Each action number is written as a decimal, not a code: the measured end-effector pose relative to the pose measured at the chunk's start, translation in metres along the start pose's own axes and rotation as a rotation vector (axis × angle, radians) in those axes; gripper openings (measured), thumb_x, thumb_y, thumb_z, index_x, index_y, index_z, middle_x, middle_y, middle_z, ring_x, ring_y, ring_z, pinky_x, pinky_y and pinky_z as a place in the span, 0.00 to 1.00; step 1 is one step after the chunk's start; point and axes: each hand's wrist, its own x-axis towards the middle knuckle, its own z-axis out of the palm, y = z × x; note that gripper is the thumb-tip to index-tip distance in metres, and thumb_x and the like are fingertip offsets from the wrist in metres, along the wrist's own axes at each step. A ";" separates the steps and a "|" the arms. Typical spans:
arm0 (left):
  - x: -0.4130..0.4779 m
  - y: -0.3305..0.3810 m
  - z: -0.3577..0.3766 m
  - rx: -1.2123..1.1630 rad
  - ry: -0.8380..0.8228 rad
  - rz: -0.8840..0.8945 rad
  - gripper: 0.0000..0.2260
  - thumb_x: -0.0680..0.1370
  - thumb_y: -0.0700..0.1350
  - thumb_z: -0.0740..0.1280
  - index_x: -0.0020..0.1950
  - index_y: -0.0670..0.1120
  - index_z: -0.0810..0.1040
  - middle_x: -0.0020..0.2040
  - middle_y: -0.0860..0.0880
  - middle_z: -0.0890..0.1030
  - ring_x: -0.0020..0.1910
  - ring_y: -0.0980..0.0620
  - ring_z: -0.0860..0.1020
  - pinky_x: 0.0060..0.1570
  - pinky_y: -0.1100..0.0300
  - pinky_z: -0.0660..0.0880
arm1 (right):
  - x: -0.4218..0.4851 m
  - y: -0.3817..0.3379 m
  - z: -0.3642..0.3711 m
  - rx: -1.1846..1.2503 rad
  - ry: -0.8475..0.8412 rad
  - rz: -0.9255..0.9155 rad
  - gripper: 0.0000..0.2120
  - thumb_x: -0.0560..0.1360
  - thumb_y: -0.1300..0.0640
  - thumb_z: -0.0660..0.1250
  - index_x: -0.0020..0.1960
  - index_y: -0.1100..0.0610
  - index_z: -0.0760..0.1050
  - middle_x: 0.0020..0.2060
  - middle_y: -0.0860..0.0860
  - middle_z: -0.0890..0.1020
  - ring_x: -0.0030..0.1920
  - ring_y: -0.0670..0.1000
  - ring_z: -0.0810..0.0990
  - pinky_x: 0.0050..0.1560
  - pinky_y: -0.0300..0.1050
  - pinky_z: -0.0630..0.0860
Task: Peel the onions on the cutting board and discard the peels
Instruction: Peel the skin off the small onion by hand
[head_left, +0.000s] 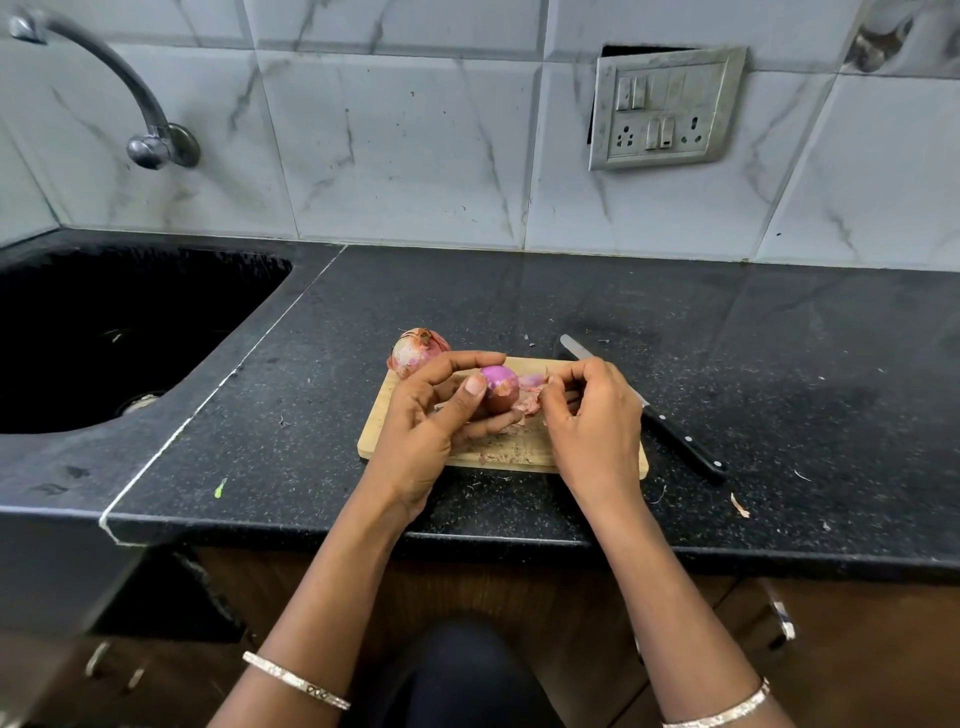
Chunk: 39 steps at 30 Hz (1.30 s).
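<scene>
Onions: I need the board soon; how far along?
Partly done: the small onion in the left hand shows bare purple. In hand: the right hand pinches a loose peel. Left: the second onion is unpeeled, and scraps on the cutting board await discarding.

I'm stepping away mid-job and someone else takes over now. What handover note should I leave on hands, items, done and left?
Left hand holds the half-peeled onion above the cutting board.
Right hand pinches a loose peel beside it.
Second onion, skin on, sits at the board's far left corner. Peel scraps lie on the board; the knife lies on the counter to its right.
Done: the held onion's top is bare.
Left: finish it, peel the second onion, discard all peels.
</scene>
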 end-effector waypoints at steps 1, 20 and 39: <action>0.000 0.000 0.000 -0.033 0.034 -0.007 0.12 0.80 0.41 0.66 0.62 0.39 0.79 0.53 0.40 0.85 0.51 0.41 0.86 0.48 0.57 0.84 | 0.000 0.001 -0.001 -0.007 0.011 0.020 0.03 0.77 0.59 0.69 0.45 0.56 0.76 0.44 0.47 0.76 0.43 0.48 0.76 0.46 0.42 0.73; 0.003 -0.005 0.002 0.114 0.103 0.048 0.12 0.80 0.43 0.70 0.61 0.40 0.79 0.58 0.36 0.81 0.56 0.44 0.85 0.50 0.56 0.83 | -0.008 -0.008 -0.008 0.165 -0.086 -0.354 0.10 0.74 0.57 0.76 0.55 0.50 0.84 0.50 0.41 0.85 0.56 0.46 0.80 0.57 0.35 0.71; 0.002 -0.006 0.003 0.116 0.084 0.022 0.11 0.80 0.42 0.69 0.60 0.40 0.79 0.56 0.37 0.82 0.54 0.43 0.85 0.49 0.56 0.84 | -0.006 -0.003 -0.003 0.105 -0.030 -0.315 0.01 0.78 0.59 0.71 0.48 0.55 0.82 0.43 0.45 0.82 0.50 0.45 0.74 0.51 0.38 0.72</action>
